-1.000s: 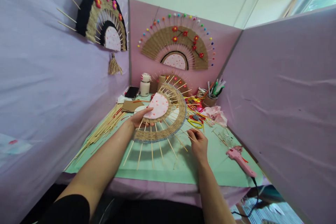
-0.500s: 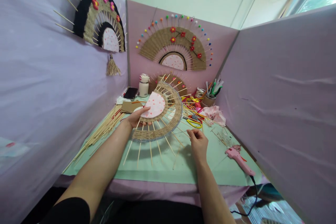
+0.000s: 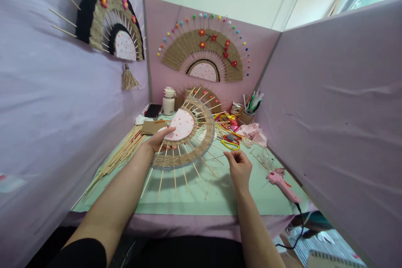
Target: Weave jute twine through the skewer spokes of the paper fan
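A woven fan (image 3: pixel 204 142) with thin wooden sticks spreading outward is tilted above the table. My left hand (image 3: pixel 160 139) grips its inner end, the thumb on the pink dotted half-circle (image 3: pixel 182 125) and the fingers behind. Along the fan's outer edge runs a grey-blue cord (image 3: pixel 176 167). To the right of the fan, my right hand (image 3: pixel 240 167) is closed in a pinch on the thin cord, which stretches from the fan's edge to the fingertips.
Loose sticks (image 3: pixel 117 155) lie at left. A pink glue gun (image 3: pixel 284 186) rests at right, its cable over the edge. Yellow-handled scissors (image 3: pixel 230 145), pink cloth (image 3: pixel 253 134), a white bottle (image 3: pixel 168 101) and a phone (image 3: pixel 153 111) are behind. Finished fans hang on the partitions.
The view has shifted slightly, moving the background and the fan a little left in the picture. My right hand has moved slightly away from the fan, still pinching the cord.
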